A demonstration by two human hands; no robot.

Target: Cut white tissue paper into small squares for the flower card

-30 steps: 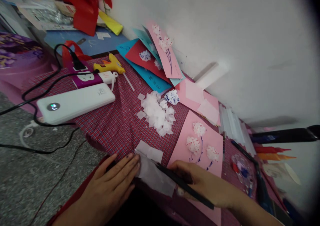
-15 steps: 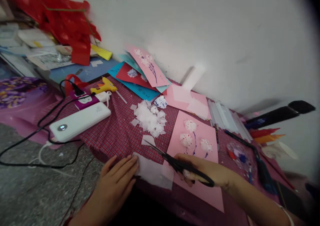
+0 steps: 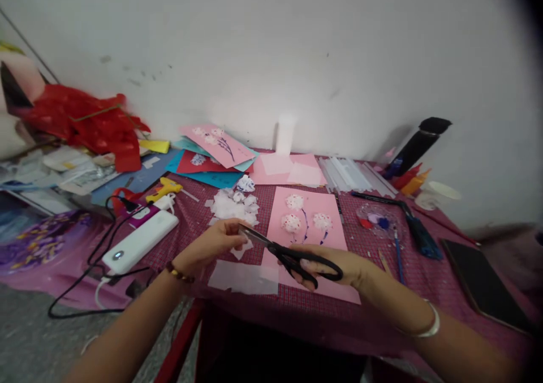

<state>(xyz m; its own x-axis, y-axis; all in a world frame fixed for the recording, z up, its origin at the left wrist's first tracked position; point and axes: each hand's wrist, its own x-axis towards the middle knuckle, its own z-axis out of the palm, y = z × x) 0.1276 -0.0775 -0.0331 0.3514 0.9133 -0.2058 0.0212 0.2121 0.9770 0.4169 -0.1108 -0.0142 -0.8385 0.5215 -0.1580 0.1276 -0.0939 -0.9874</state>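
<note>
My right hand (image 3: 326, 261) grips a pair of black-handled scissors (image 3: 292, 255), blades pointing left above the table. Their tips reach the fingers of my left hand (image 3: 224, 236), which is closed in a pinch on a small white paper piece (image 3: 242, 250). Just behind that hand is a pile of cut white paper pieces (image 3: 229, 205). In front of both hands a larger white paper sheet (image 3: 244, 278) lies flat. Under the scissors and right forearm lies a pink card (image 3: 314, 202) with dabbed white flowers and purple stems.
On the left are a white power bank (image 3: 142, 241) with cables and a yellow glue gun (image 3: 165, 188). Finished cards (image 3: 224, 145) are stacked at the back. Glue sticks (image 3: 352, 173), a paint palette (image 3: 377, 220) and a black tablet-like slab (image 3: 483, 281) lie to the right.
My left hand has moved off the larger paper sheet, forward to the small paper piece, and its fingers have closed. The scissors stay in my right hand. The view has tilted up and levelled.
</note>
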